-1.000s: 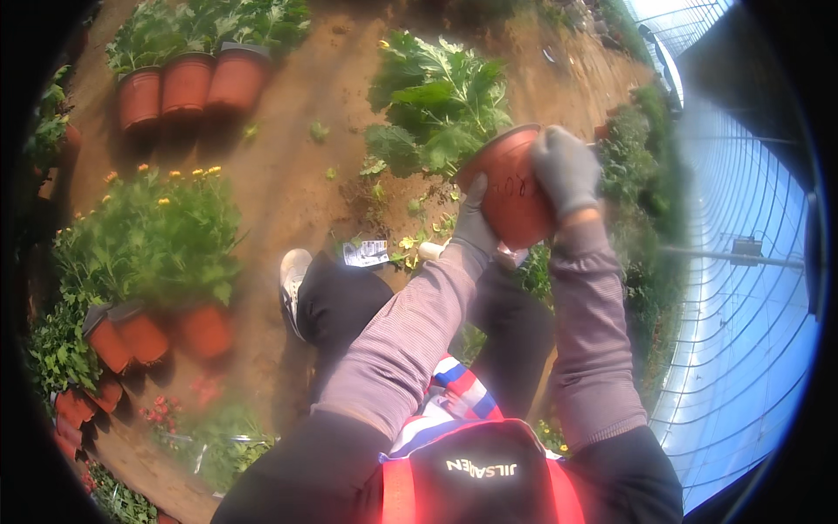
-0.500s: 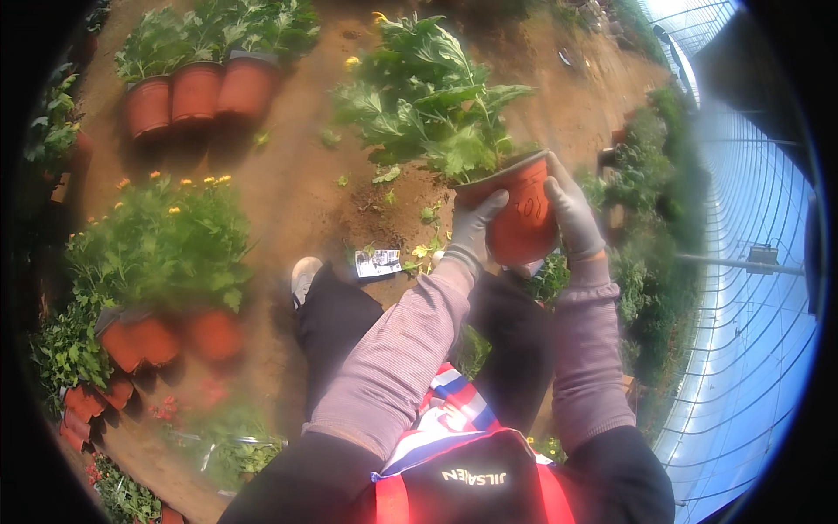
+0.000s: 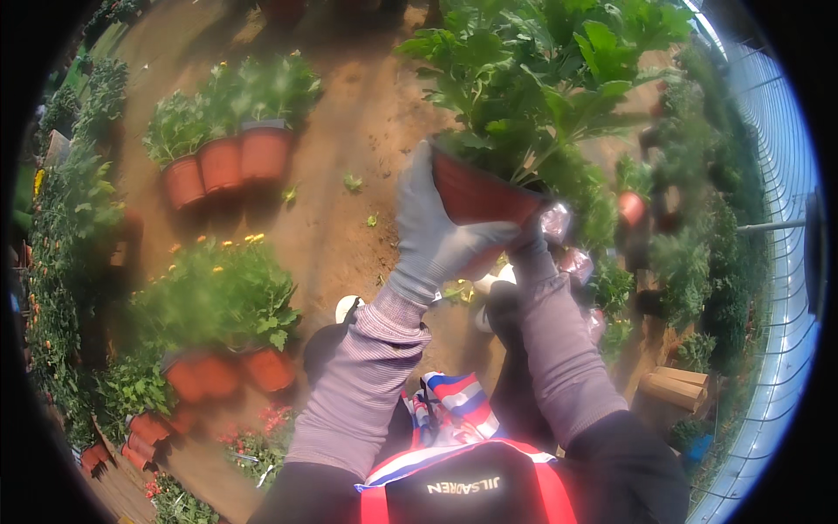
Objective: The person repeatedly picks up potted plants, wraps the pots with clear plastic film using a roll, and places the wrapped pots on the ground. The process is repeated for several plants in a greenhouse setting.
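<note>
Below, brown ground (image 3: 371, 113) bears a row of three pots (image 3: 223, 164) on the left. Above it, a leafy green plant (image 3: 541, 96) fills a tilted reddish pot (image 3: 476, 188) raised before the person. The gloved left hand (image 3: 429, 234) clasps the pot's left side, thumb across its front; the right hand (image 3: 529, 241), lower right, is mostly hidden, its grip impossible to tell. Small yellow blossoms (image 3: 254, 237) dot a plant leftward.

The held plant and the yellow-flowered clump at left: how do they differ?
The held plant is raised, its single pot gripped by the left hand; the clump rests on the ground across several pots. No flowers show on the held plant, while the clump bears yellow and orange flowers. Both have green leaves and reddish-brown pots.
</note>
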